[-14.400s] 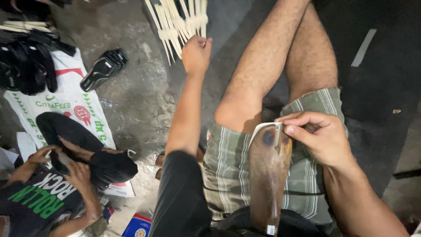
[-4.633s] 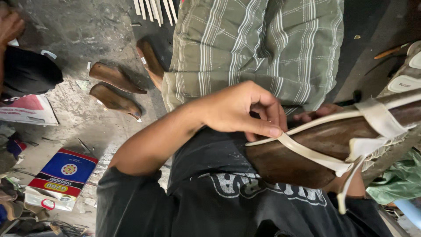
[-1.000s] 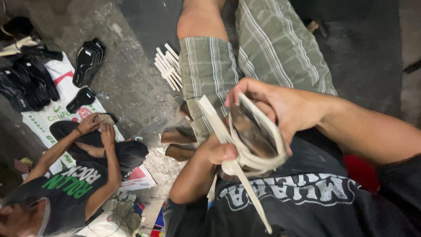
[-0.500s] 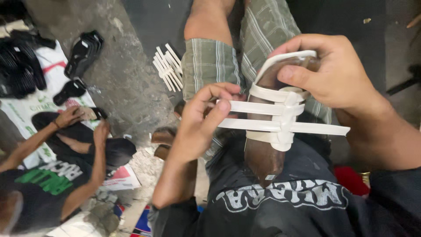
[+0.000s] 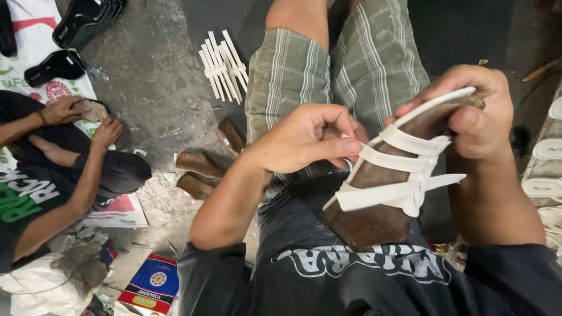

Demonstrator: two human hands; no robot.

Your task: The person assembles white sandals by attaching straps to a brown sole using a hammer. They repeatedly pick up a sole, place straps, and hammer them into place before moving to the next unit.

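Observation:
A brown wooden shoe last (image 5: 380, 219) rests on my lap with white sandal straps (image 5: 404, 169) stretched across it. My right hand (image 5: 477, 111) grips the top end of the last, thumb pressing a strap against the wood. My left hand (image 5: 307, 140) pinches the ends of the straps on the last's left side, fingers curled over them. The heel end of the last sits against my black shirt.
A bundle of loose white straps (image 5: 222, 67) lies on the concrete floor ahead. Brown wooden lasts (image 5: 202, 167) lie by my left knee. A person in a black shirt (image 5: 35, 193) works at left beside black soles (image 5: 88, 20). White soles (image 5: 547, 169) stack at right.
My left hand has closed in from an open spread to a pinch on the strap ends. The last has tilted, its top now leaning right under my right hand.

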